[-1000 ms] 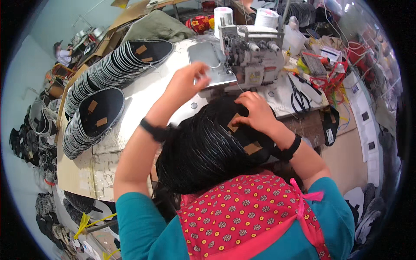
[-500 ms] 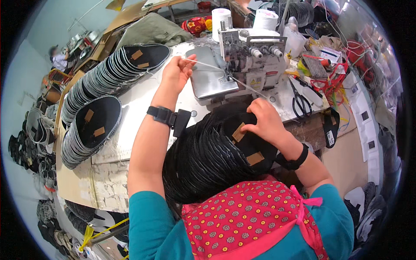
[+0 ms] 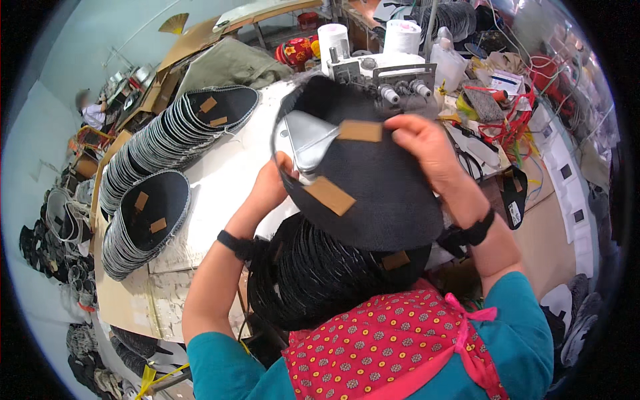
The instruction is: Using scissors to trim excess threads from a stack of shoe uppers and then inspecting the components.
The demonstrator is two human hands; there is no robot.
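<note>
Together, the left hand at nine o'clock and the right hand at two grip a rounded black fabric piece with rectangular tan patches, apparently for spreading it.

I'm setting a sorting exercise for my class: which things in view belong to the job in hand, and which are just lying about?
Job in hand, apparently:
black fabric piece, held by left hand and right hand
stack of black pieces
sewing machine
white thread cones

Apparently lying about:
plastic bottle
red patterned cloth
olive cloth
</note>
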